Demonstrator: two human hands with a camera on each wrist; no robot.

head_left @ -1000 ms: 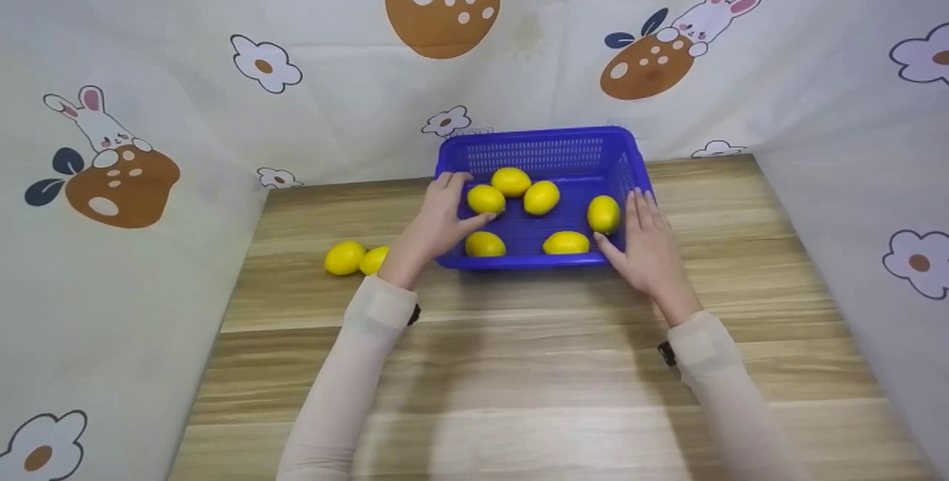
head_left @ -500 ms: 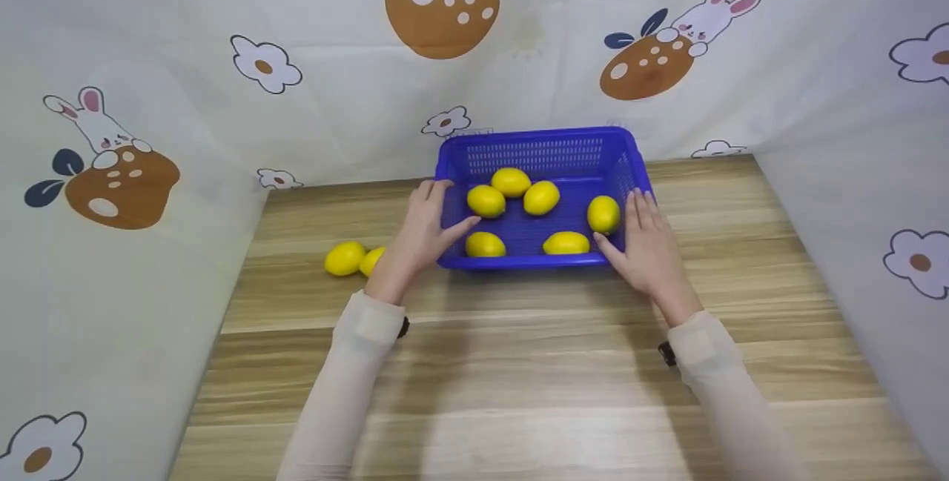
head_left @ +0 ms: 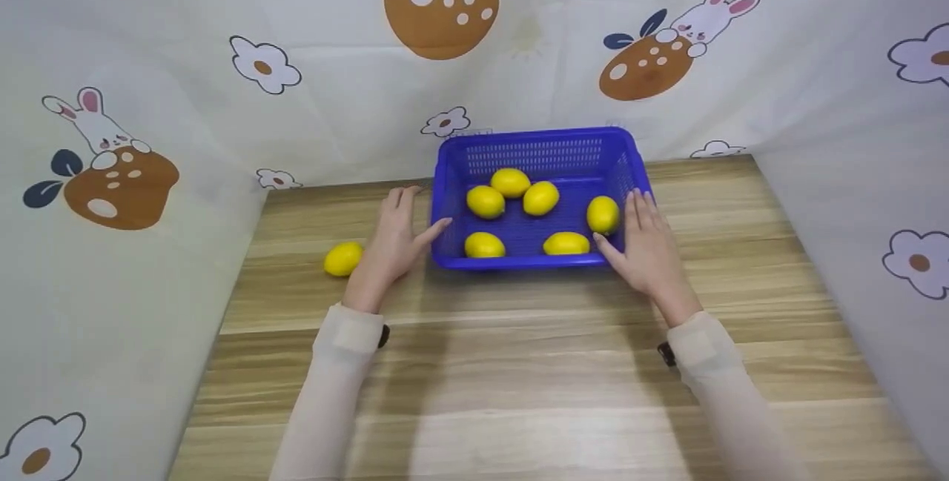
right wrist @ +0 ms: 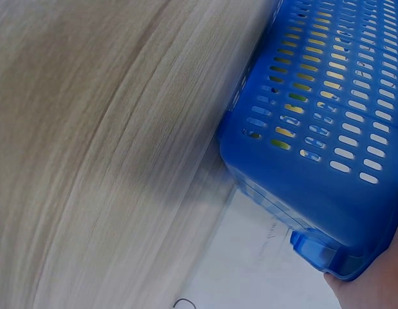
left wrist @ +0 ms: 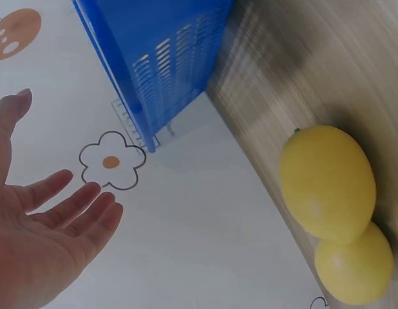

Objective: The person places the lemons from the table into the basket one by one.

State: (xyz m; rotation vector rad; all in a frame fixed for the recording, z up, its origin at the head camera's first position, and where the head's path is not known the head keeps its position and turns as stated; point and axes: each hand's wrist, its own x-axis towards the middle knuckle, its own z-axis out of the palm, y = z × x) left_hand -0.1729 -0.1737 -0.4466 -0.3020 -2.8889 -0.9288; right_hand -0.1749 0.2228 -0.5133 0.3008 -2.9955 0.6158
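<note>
Several yellow lemons (head_left: 540, 198) lie spread over the floor of a blue plastic basket (head_left: 534, 261) with slotted sides. Just left of the basket, my left hand (head_left: 395, 240) hovers with thumb spread and nothing in it; the left wrist view shows its palm and loosely bent fingers. Fairly straight, the fingers of my right hand (head_left: 647, 244) rest along the basket's right rim, thumb over the front right corner near a lemon (head_left: 603, 215). Two more lemons touch each other on the table: the nearer lemon (left wrist: 328, 183) is hidden behind my left wrist in the head view, the other lemon (head_left: 344, 259) shows.
The wood-grain table (head_left: 519, 385) ends at a pale cloth (head_left: 334, 125) printed with rabbits and flowers, which hangs behind and on both sides. The basket stands near the table's back edge. Dark wrist straps show at both cuffs.
My left hand has drawn back leftwards from over the basket to outside its left wall, and its wrist now covers one table lemon. My right hand has stayed on the right rim.
</note>
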